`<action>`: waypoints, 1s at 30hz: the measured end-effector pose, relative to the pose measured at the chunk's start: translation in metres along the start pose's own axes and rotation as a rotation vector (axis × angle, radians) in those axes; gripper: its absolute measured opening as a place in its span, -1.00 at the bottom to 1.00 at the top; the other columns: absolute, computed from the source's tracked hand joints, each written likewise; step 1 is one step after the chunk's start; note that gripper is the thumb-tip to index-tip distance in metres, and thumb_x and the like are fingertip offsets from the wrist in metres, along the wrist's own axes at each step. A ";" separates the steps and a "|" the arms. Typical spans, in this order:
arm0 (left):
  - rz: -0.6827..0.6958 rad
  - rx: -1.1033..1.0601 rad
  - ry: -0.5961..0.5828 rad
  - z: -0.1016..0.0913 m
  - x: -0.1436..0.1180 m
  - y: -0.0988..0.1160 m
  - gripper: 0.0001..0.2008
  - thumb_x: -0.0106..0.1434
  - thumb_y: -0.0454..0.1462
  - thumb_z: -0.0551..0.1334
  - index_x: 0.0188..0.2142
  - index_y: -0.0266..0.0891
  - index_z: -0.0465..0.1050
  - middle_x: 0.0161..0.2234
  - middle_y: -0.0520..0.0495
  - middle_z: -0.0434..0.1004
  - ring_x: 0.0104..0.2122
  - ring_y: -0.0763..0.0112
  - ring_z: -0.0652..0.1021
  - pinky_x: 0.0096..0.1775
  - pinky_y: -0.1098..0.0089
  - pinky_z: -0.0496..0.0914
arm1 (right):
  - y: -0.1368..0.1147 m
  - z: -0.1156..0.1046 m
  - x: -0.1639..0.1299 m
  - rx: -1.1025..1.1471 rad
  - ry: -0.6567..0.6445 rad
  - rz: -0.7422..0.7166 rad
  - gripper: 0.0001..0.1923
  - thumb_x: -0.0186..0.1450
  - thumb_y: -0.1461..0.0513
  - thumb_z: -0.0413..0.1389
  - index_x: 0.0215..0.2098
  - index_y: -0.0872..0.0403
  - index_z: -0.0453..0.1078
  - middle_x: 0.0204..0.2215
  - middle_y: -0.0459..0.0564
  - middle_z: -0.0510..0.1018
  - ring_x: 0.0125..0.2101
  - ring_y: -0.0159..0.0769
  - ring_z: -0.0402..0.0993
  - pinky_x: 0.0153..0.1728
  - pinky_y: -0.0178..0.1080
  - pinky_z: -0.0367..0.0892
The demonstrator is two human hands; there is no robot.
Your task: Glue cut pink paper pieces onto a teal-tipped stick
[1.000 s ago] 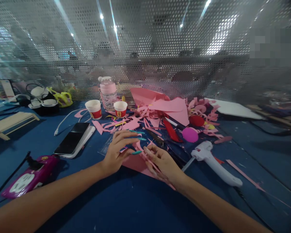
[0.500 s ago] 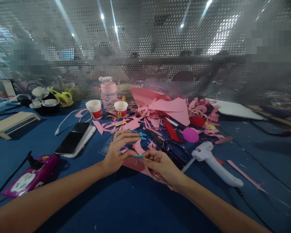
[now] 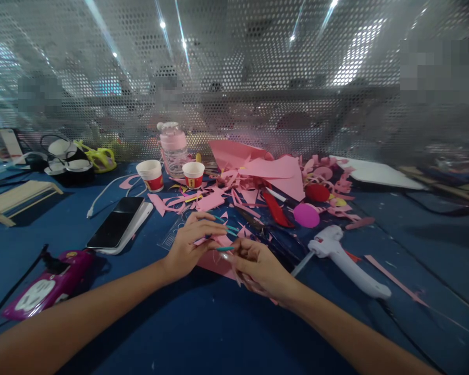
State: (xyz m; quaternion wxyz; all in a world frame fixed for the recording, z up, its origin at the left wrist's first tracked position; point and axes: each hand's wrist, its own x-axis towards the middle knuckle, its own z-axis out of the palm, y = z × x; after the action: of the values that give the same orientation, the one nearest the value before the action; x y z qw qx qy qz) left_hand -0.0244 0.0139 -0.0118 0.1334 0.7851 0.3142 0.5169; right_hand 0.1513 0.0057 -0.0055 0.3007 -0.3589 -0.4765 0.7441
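Both hands have drawn a little closer together since the earlier frames, and the left hand's fingers have curled in from their spread. Now the left hand (image 3: 187,245) pinches narrow, thumb and fingertips meeting the right hand (image 3: 258,268) over a pink paper piece (image 3: 214,259) lying near the middle of the table (image 3: 203,333), toward its near edge. The right hand is loosely curled, fingertips closed on a thin pink strip (image 3: 231,262); how firmly it grips I cannot tell. Just right of the hands lies a white glue gun (image 3: 346,260). Toward the left edge sit a phone (image 3: 117,221) and a purple power strip (image 3: 49,284). Pink paper scraps (image 3: 273,174) and two paper cups (image 3: 152,175) crowd the far side.
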 end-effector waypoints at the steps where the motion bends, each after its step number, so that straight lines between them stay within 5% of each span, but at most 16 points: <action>1: -0.003 -0.003 -0.001 0.000 0.000 0.000 -0.80 0.10 -0.26 0.23 -0.23 -0.16 0.46 -0.28 -0.07 0.56 -0.16 0.30 0.40 -0.11 0.20 0.28 | 0.000 0.000 0.000 0.001 0.002 -0.003 -0.66 -0.01 0.08 0.22 -0.47 0.08 0.18 -0.81 -0.32 0.32 -0.90 -0.66 0.02 -0.89 -0.52 -0.14; 30: 0.011 0.091 0.032 0.001 -0.001 0.000 -0.83 0.11 -0.35 0.23 -0.27 -0.16 0.48 -0.35 -0.03 0.58 -0.29 0.36 0.43 -0.24 0.26 0.33 | 0.002 -0.002 0.000 -0.015 -0.026 -0.061 -0.71 0.06 0.10 0.19 -0.48 0.09 0.19 -0.81 -0.32 0.30 -0.91 -0.67 0.00 -0.90 -0.54 -0.12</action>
State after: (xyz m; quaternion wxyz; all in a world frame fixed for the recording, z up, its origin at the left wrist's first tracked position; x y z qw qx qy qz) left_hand -0.0240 0.0135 -0.0136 0.0897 0.7835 0.3352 0.5155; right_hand 0.1528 0.0061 -0.0085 0.3145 -0.3368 -0.4965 0.7356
